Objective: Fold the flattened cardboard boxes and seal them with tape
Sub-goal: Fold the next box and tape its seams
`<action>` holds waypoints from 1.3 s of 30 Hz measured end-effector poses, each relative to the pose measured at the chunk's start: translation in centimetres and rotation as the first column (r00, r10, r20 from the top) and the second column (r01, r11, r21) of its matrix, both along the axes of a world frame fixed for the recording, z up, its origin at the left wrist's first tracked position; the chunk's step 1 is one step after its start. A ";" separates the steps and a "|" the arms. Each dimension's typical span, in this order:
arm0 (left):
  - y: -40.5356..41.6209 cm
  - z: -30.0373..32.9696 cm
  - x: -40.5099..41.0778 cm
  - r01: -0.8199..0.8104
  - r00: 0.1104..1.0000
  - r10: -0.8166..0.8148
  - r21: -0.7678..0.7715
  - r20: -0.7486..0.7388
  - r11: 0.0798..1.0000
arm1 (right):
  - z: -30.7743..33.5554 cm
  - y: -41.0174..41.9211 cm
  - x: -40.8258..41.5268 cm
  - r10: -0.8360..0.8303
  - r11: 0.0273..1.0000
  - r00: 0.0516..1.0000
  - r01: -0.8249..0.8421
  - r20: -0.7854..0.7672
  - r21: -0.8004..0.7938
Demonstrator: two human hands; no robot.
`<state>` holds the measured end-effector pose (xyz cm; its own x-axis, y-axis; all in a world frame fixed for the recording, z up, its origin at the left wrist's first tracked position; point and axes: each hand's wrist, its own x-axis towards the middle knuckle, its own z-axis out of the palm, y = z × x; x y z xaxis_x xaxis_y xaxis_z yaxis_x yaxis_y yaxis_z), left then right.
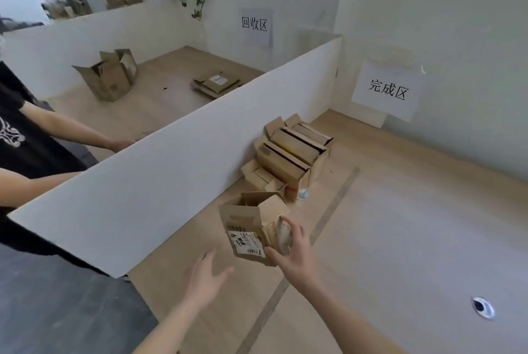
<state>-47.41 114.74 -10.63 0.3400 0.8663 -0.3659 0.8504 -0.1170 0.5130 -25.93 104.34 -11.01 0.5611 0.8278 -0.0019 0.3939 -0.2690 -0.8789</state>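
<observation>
A small brown cardboard box (245, 228) with a white shipping label is held in the air above the wooden floor, its top flaps standing up. My right hand (291, 253) grips its right side, thumb under the lower corner and fingers curled over the taped face. My left hand (205, 276) hovers just below and left of the box with fingers spread, touching nothing. A row of folded boxes (291, 153) leans against the white partition behind it.
A white partition (171, 170) runs diagonally from lower left to upper right. Beyond it are an opened box (108, 76) and flattened boxes (217, 83). Another person (34, 142) stands at the left. Paper signs hang on the walls. A tape roll (483, 307) lies on the floor at the right.
</observation>
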 end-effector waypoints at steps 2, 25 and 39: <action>2.3 -1.4 -0.2 0.012 1.000 -0.012 -0.009 -0.008 1.000 | -1.7 2.3 -0.2 -0.025 1.000 1.000 0.025 0.006 -0.012; 14.3 -10.2 1.8 0.214 0.977 -0.213 -0.081 0.018 0.973 | -10.9 14.8 -1.5 -0.313 0.921 0.944 0.277 -0.100 -0.274; 16.9 -10.2 5.8 0.123 0.970 -0.066 -0.237 0.233 0.964 | -10.7 14.2 -1.6 -0.269 0.908 0.960 0.225 -0.081 -0.354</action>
<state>-41.59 131.61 -20.79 0.5128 0.7176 -0.4712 0.7033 -0.0363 0.7100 -27.48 118.52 -21.71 0.7241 0.5999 -0.3403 0.1695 -0.6331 -0.7553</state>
